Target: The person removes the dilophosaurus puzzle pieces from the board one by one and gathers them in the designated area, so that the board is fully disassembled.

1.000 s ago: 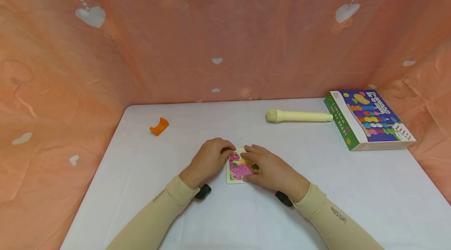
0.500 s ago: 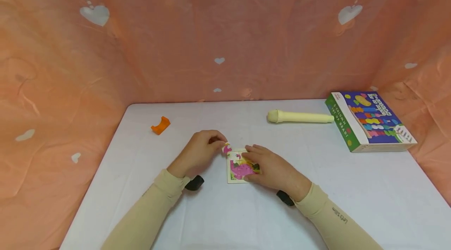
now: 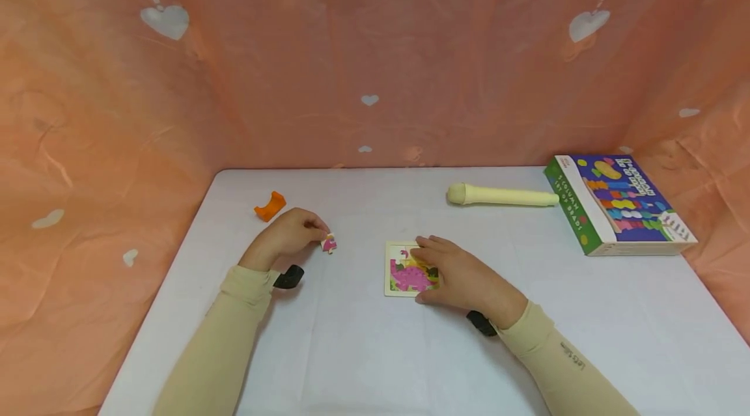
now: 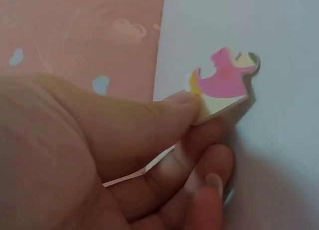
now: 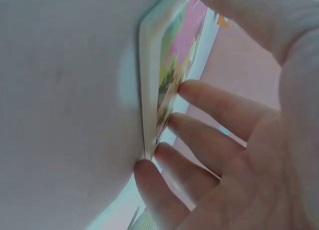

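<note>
My left hand [image 3: 286, 237] pinches a small puzzle piece [image 3: 329, 243] between thumb and fingers, left of the jigsaw board. Pink with a white and yellow edge and a knobbed outline, the puzzle piece [image 4: 224, 85] stands out past the thumb in the left wrist view. The square jigsaw board [image 3: 387, 273] has a pale frame and a pink dinosaur picture; its upper left part shows pale. Over the board's right side lies my right hand [image 3: 469, 276]. In the right wrist view its fairly straight fingertips touch the board [image 5: 145, 90], and the thumb is at another edge.
An orange curved block [image 3: 270, 206] lies just beyond the left hand. At the back right are a pale yellow microphone-shaped stick [image 3: 504, 195] and a colourful bead-set box [image 3: 621, 208]. A peach curtain [image 3: 375, 58] hangs behind the white table [image 3: 363, 357].
My left hand has lifted the puzzle piece from the board's upper left and carried it left, away from the board. The right hand has stayed on the board.
</note>
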The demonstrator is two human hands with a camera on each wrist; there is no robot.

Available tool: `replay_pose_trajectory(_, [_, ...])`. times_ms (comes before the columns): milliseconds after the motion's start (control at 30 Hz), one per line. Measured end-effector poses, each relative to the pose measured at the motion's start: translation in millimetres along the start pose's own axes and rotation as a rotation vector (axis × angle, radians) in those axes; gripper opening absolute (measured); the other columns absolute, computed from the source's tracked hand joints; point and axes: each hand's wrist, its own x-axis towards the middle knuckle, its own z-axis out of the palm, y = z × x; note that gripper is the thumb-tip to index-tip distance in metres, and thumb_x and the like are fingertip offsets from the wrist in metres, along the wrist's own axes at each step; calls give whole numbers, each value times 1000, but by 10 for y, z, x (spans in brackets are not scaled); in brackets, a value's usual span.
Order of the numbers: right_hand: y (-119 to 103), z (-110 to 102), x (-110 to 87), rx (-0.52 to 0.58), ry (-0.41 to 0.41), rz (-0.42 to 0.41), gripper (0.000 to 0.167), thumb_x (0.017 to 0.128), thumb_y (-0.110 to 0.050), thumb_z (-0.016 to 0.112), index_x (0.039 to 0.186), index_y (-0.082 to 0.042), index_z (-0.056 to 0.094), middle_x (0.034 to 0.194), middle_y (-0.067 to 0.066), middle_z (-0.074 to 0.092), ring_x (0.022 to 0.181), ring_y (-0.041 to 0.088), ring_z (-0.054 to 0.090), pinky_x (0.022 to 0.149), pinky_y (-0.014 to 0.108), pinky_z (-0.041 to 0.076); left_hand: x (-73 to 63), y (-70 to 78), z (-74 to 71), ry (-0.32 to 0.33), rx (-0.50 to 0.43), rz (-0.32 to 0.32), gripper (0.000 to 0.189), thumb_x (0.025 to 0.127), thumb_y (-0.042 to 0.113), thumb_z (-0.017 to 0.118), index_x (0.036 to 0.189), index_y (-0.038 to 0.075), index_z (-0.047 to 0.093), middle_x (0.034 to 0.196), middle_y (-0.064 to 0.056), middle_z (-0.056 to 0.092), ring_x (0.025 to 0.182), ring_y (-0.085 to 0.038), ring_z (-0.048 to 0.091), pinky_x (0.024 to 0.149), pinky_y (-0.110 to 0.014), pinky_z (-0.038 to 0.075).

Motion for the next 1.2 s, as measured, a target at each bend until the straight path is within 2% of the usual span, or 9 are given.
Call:
replay_pose_trajectory(167, [85, -74, 29, -4, -28, 12, 79, 86, -34, 93, 153, -9, 60, 172, 11, 44, 162, 41, 35, 128, 58, 36, -9, -23, -5, -8, 11, -46, 18, 104, 19, 69, 109, 7, 81, 107, -9, 76, 104, -25, 63, 94, -38, 51])
replay_pose_trajectory(333, [159, -137, 27, 15, -23, 20, 81, 84, -33, 94, 152, -7, 60, 171, 14, 44, 161, 41, 36, 127, 59, 37, 7, -33, 8, -17, 14, -87, 19, 105, 20, 67, 111, 6, 80, 111, -10, 75, 107, -27, 62, 97, -40, 51])
replay_pose_trajectory(500, [203, -188, 11, 36, -11, 35, 80, 84, -30, 95, 152, -4, 60, 170, 16, 45, 160, 41, 39, 126, 59, 38, -4, -21, -5, -6, 41, -97, 20, 106, 21, 67, 111, 7, 80, 113, -11, 75, 110, -29, 63, 100, -44, 51])
replay_pose_trajectory(733, [225, -216, 54, 25, -6, 9, 78, 85, -29, 93, 151, -3, 61, 168, 16, 49, 158, 42, 42, 127, 58, 38, -48, 13, -40, 14, 46, -127, 23, 104, 23, 68, 116, 7, 79, 122, -13, 75, 117, -33, 64, 108, -51, 51])
replay_pose_trajectory(800, [227, -231, 51, 28, -3, 8, 77, 85, -29, 93, 150, -2, 61, 167, 16, 49, 158, 41, 42, 127, 58, 37, -64, 57, -36, 34, 50, -115, 24, 104, 24, 68, 118, 6, 77, 121, -13, 74, 114, -32, 64, 105, -50, 53])
replay_pose_trajectory(933, [231, -239, 57, 38, -1, 6, 74, 86, -27, 93, 149, -3, 62, 166, 16, 50, 157, 42, 43, 127, 58, 37, -85, 231, 78, 95, 46, -26, 22, 105, 23, 69, 118, 7, 76, 113, -10, 75, 103, -27, 67, 96, -44, 56])
replay_pose_trajectory(1067, [227, -230, 57, 48, -9, 19, 73, 86, -26, 93, 148, -4, 63, 166, 15, 51, 157, 41, 43, 127, 57, 37, -38, 545, 377, 103, 41, 76, 13, 103, 23, 74, 111, 14, 79, 103, -3, 75, 95, -21, 66, 90, -38, 57])
replay_pose_trajectory(1200, [212, -222, 45, 65, -15, 40, 71, 86, -26, 93, 148, -5, 64, 166, 14, 51, 158, 38, 43, 127, 56, 38, 89, 870, 687, 77, 79, 163, 7, 99, 22, 78, 100, 16, 82, 95, 2, 75, 90, -16, 64, 85, -34, 55])
